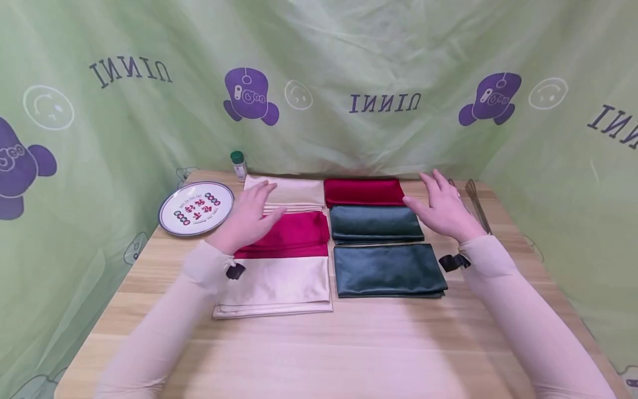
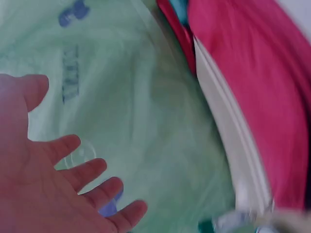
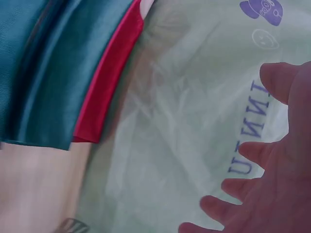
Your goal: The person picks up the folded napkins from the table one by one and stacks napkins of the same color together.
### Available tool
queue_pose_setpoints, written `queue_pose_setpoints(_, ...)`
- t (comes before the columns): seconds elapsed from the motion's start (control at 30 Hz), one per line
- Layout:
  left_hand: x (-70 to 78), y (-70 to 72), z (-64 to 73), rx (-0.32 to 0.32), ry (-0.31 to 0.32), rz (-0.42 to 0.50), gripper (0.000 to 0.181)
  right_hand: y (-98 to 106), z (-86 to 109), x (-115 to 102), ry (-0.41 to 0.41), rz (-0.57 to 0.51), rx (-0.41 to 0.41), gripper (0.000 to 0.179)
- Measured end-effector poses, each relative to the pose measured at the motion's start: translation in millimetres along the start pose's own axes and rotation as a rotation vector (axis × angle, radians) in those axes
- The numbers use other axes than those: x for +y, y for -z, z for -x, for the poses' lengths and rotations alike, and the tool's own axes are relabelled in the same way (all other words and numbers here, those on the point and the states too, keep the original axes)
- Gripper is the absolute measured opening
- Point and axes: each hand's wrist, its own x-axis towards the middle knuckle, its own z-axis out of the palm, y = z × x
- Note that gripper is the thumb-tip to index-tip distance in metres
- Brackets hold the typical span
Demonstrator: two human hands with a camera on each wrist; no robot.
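Observation:
Two columns of folded satin cloths lie on the table. On the left are a white cloth (image 1: 279, 282) in front, a crimson cloth (image 1: 296, 228) behind it and a cream cloth (image 1: 294, 192) at the back. The right column has a dark green cloth (image 1: 389, 270), a second green cloth (image 1: 376, 223) and a dark red cloth (image 1: 364, 192). My left hand (image 1: 249, 217) hovers by the crimson cloth, fingers spread and holding nothing. Above the right edge of the cloths, my right hand (image 1: 442, 208) is likewise spread, with nothing in it.
A white oval plate (image 1: 199, 209) with a blue rim and red characters sits at the left edge. Behind it stands a small bottle (image 1: 239, 166) with a green cap. Long-handled metal utensils (image 1: 477, 205) lie at the back right. A green printed curtain (image 1: 324, 138) surrounds the table.

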Motion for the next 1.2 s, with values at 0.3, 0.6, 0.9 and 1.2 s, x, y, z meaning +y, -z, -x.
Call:
queue_pose_setpoints(0.3,51.4,-64.1,11.5,-0.137,-0.022,0.183,0.059,-17,27.5,38,-0.043,-0.12,-0.092,0.085)
queue_pose_setpoints(0.6,89.8,-105.0,24.4,-0.348,0.058,0.29,0.056,-44,64.9,60,-0.121,-0.108,-0.24,0.083)
queue_pose_setpoints(0.9,99.7,-120.3,26.6,-0.363,0.04,0.181,0.059,-65,95.8,61,-0.096,-0.062,-0.245,0.079)
queue_pose_setpoints(1.2,107.9,-129.1,28.6,-0.373,0.095,0.1,0.061,-84,100.8,57,-0.092,-0.052,-0.215,0.077)
